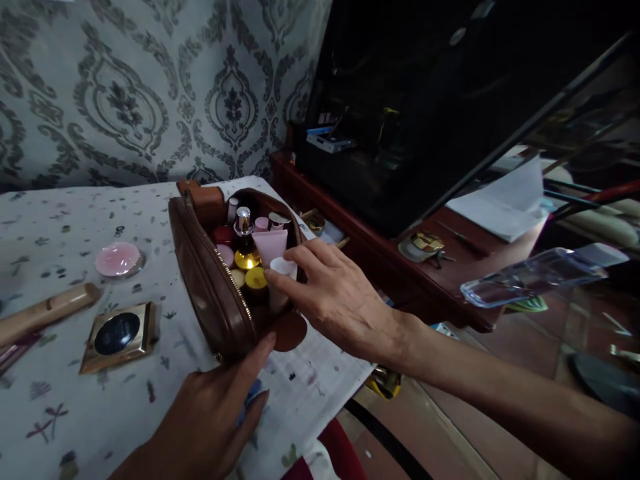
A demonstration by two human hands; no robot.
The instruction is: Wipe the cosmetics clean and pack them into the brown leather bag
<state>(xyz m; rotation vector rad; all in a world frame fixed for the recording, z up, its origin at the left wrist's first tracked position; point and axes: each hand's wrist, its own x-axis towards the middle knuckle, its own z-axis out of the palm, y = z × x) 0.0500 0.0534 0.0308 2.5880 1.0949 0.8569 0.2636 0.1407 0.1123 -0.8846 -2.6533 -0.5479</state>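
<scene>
An open brown leather pouch (203,267) stands on the patterned tablecloth (65,413), packed with several cosmetics: a gold-capped bottle (244,230), a pink tube (271,245), red and yellow jars. My right hand (333,293) reaches in from the right, fingertips closed on a small white-capped tube (281,277) inside the pouch. My left hand (215,413) rests on the cloth at the pouch's near end, thumb pressed against its side.
A round pink compact (119,259), a square gold compact (118,335) and a beige cylinder (47,311) lie on the cloth to the left. A dark wooden cabinet (400,260) with a black screen stands on the right, a clear plastic tray (535,275) beyond it.
</scene>
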